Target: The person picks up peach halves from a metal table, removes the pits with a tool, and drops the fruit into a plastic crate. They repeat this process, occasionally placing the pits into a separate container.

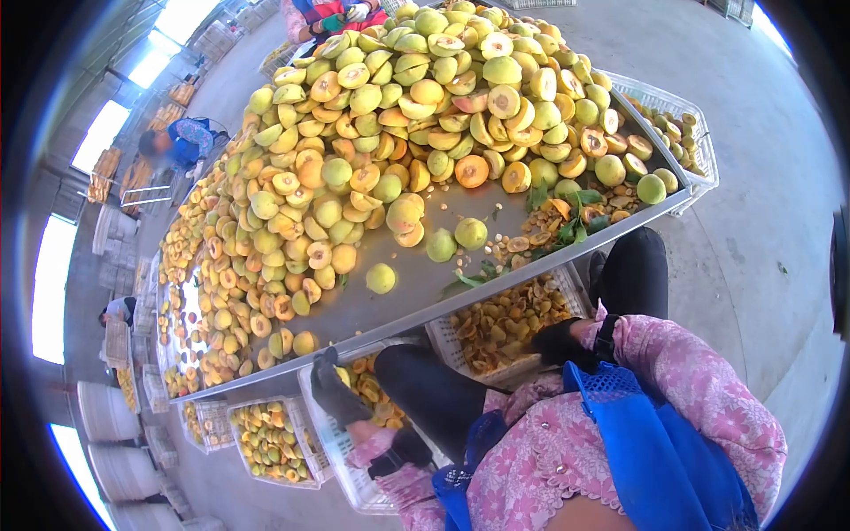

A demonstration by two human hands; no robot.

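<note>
My left hand [341, 396], in a dark glove, is over a white crate [347, 469] below the metal table's near edge. Its fingers are curled around a yellow-green piece of fruit [343, 376], only partly in view. My right hand [558, 342], also in a dark glove, hangs over another white crate [440, 338] of cut fruit pieces [500, 329]; its fingers blend into shadow, and I cannot tell whether they hold anything. Halved and whole yellow-green peaches [390, 106] are heaped on the metal table [354, 305]. Single peaches [382, 278] lie near its edge.
Green leaves [580, 217] and fruit scraps lie at the table's right. Crates of fruit [270, 438] stand on the floor at left, another [704, 146] beyond the right corner. A gloved co-worker [332, 18] is across the table; another person [181, 142] bends farther left.
</note>
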